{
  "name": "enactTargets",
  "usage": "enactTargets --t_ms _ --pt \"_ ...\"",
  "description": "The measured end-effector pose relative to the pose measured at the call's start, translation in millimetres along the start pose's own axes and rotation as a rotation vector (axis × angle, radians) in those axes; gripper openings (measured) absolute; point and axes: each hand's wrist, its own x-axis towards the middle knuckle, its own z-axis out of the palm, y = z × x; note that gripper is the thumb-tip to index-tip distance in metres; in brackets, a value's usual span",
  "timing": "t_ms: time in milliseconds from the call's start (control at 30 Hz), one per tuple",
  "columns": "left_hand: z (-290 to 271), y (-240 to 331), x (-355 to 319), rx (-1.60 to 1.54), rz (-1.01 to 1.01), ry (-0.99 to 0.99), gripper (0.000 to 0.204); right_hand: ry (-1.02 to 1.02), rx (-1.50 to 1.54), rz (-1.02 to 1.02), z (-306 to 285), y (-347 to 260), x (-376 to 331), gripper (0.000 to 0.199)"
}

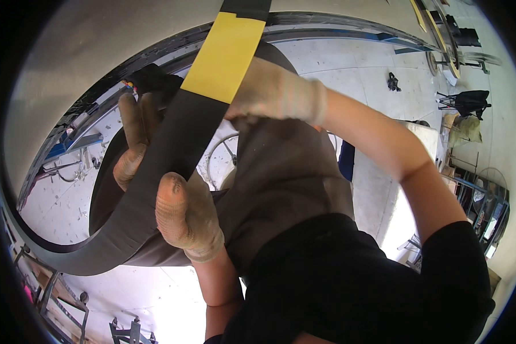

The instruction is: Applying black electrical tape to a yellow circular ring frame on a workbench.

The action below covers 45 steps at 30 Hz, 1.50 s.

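Observation:
A wide, flat black band [178,135] runs from the top of the view down to the lower left, where it curves round and up the left edge. Near its upper end it carries a yellow section [223,54]. My left hand [186,215], in a pale, stained knit glove, holds the band lower down. Its thumb stands on the near side and its fingers come out past the far edge. My right hand [275,92], also gloved, is behind the yellow section's right edge. The band hides its fingers, so their grip does not show.
A large smooth panel [97,46] on a dark and blue metal frame [327,31] fills the upper left. My brown-trousered legs [292,172] are under the band. On the pale floor lie a small black object [393,82] and a dark folding stool [470,102]. Metal racks [487,212] stand at the right.

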Motion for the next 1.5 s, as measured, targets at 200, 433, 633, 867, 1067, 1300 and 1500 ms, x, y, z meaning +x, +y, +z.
enactTargets --t_ms 200,433,633,867,1067,1300,1500 --pt "1 4 1 -0.012 -0.041 0.063 0.048 0.029 0.599 -0.268 22 43 48 0.035" --pt "8 2 -4 -0.010 -0.054 0.068 0.055 -0.079 1.273 -0.067 -12 13 6 0.063" --pt "24 4 0 0.038 -0.020 0.043 0.051 -0.041 1.525 0.317 -41 -22 4 0.057" --pt "22 20 -21 0.061 -0.212 0.182 0.045 0.124 1.499 0.222 -21 -35 0 0.044" --pt "42 36 -72 -0.054 -0.220 0.067 0.041 0.204 1.418 0.354 -19 -74 -83 0.040" --pt "-8 55 -85 0.263 -0.425 0.092 0.053 0.127 1.126 0.422 14 -67 -114 0.044" --pt "-18 44 -52 -0.032 -0.320 0.078 0.065 -0.472 0.818 0.558 -40 -91 -88 0.046"
